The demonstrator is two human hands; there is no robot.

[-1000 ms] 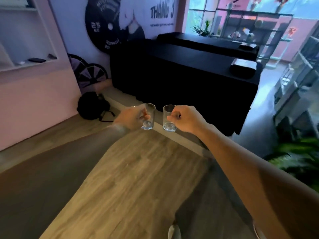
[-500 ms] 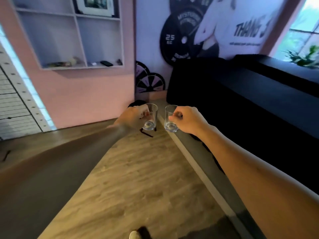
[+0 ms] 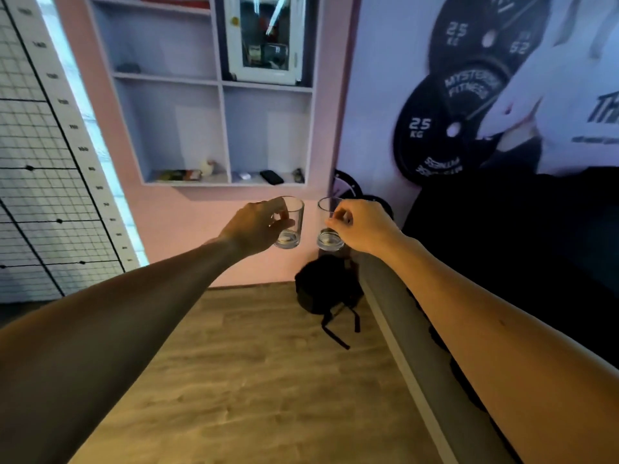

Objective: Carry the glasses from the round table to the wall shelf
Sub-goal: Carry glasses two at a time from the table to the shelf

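Gripping glasses | hands cover near sides | shelf items blurred

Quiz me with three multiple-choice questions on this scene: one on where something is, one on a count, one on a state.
1. The black backpack lies:
A on the floor below the glasses
B in the shelf
C on the black table

2. Glasses being carried:
A one
B two
C four

3. The left glass is:
A lying on the floor
B standing in the wall shelf
C held upright in the left hand

Answers: A, it sits on the wood floor by the wall; B, the right hand holds the right glass too; C, fingers wrap it, rim up.
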